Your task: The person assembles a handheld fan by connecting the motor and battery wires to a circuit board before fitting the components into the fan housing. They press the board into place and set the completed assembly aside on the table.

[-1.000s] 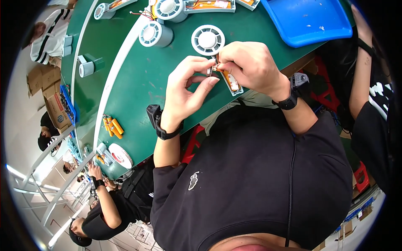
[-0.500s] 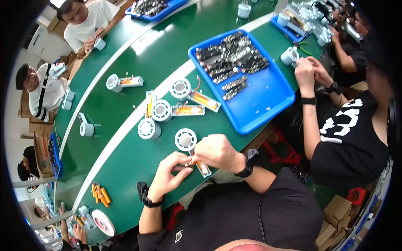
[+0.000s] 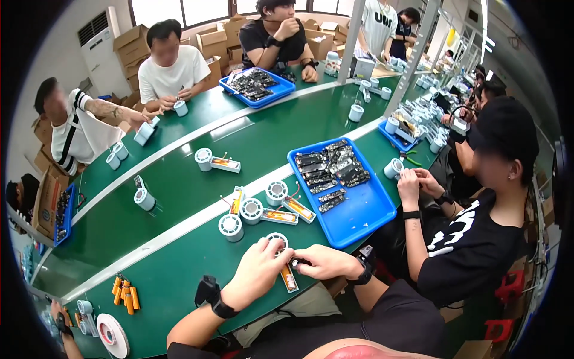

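Observation:
A light-blue handheld fan (image 3: 289,280) lies on the near edge of the green table, its handle open with orange and white parts inside. My left hand (image 3: 260,269) reaches over its round head, fingers bent and closed at the neck; the hand covers part of the grille. Close by on the right, my right hand (image 3: 327,263) is closed, with a small dark piece (image 3: 299,262) showing at its fingertips. What kind of piece it is cannot be made out. Beyond my hands lie several similar fans (image 3: 251,210) with open handles and orange batteries.
A blue tray (image 3: 373,221) with black circuit boards (image 3: 335,170) stands ahead to the right. Orange cylindrical batteries (image 3: 127,296) and a white reel (image 3: 112,336) lie at the left. A co-worker's hands (image 3: 415,182) work on a fan part at the right. Others sit across the table.
The view has tilted up, showing more of the room. My left hand has come over the fan's head and neck. My right hand has shifted to the right side of the fan.

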A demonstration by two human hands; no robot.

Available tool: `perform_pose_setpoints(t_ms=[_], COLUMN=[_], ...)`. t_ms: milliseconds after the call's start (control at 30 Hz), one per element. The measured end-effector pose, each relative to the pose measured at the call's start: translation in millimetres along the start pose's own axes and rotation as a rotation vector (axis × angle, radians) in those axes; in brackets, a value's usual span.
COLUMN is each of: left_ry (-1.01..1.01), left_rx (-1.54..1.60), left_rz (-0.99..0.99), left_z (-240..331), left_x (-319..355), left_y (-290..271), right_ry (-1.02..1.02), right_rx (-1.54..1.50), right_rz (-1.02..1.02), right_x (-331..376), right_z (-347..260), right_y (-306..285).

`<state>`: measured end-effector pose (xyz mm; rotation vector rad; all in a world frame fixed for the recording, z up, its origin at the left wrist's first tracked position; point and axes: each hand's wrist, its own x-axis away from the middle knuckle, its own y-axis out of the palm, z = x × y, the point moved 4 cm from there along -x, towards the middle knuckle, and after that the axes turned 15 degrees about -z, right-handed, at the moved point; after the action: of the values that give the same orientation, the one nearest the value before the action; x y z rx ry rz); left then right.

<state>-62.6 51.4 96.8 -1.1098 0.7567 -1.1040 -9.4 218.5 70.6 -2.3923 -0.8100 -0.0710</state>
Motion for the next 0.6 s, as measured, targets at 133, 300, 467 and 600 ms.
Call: perform_pose_setpoints(t_ms=[133, 300, 467, 600], left_ry=[0.186, 0.190, -0.258, -0.372], left_rx=[-0.104, -0.040, -0.059, 0.161], left_rz=[0.042, -0.012, 0.049, 0.341], left_z=[-11, -13, -7, -16], left_x=[-22, -20, -2, 13], left_y=[6, 26, 42, 41], right_ry=[-0.023, 0.144, 0.345, 0.115], right_rx=[0.027, 0.418, 0.413, 0.239], right_rz=[-0.176, -0.054, 0.303, 0.561], right_x=[3, 8, -9, -25], right_z=[-3, -13, -14, -6], right_y=[-4, -1, 23, 35])
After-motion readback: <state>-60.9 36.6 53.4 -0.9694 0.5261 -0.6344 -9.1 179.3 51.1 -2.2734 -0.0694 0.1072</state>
